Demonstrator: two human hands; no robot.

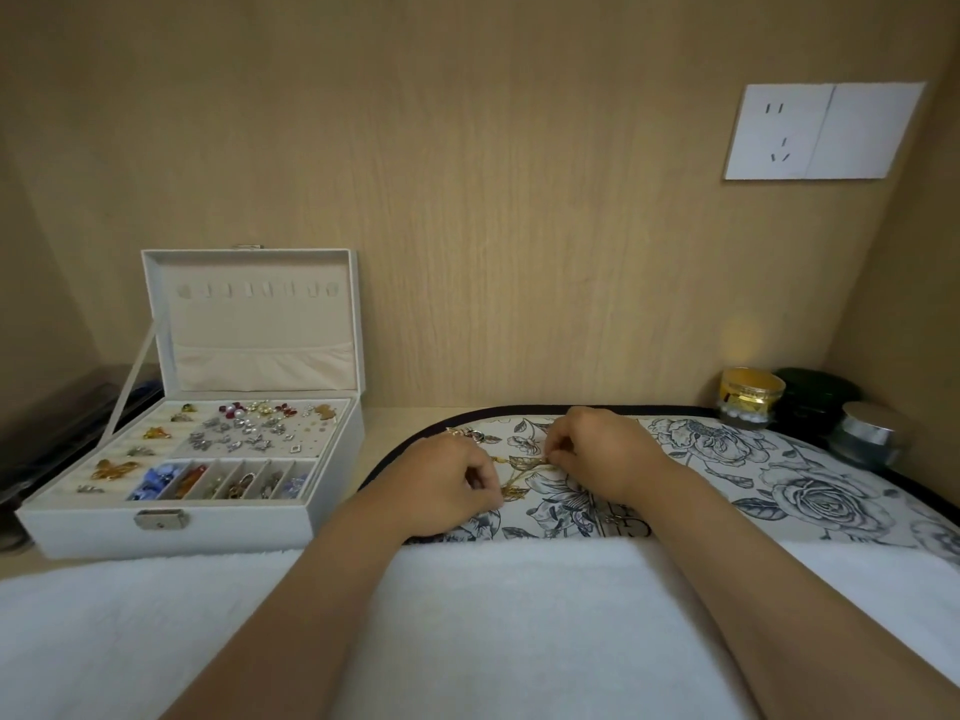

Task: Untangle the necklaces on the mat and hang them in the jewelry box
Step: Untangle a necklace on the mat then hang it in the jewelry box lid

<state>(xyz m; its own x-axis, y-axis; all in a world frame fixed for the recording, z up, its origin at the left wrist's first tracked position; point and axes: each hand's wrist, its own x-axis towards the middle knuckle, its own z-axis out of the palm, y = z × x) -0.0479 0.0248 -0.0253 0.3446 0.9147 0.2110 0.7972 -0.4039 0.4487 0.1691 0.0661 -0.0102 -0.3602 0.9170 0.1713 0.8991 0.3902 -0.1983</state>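
Note:
A gold necklace with leaf pendants (521, 472) lies tangled on the floral mat (810, 475). My left hand (441, 485) pinches the chain near its lower leaf. On the chain's right side, my right hand (597, 449) pinches it too. A second bit of jewelry (467, 434) peeks out behind my left hand. The white jewelry box (171, 532) stands open at the left. A row of empty hooks (254, 289) runs along its upright lid.
The box tray holds several brooches, earrings and beads. Three jars (750, 397) stand at the mat's far right corner by the wooden wall. A white towel (519, 615) covers the near edge. Dark cases (67, 433) lie left of the box.

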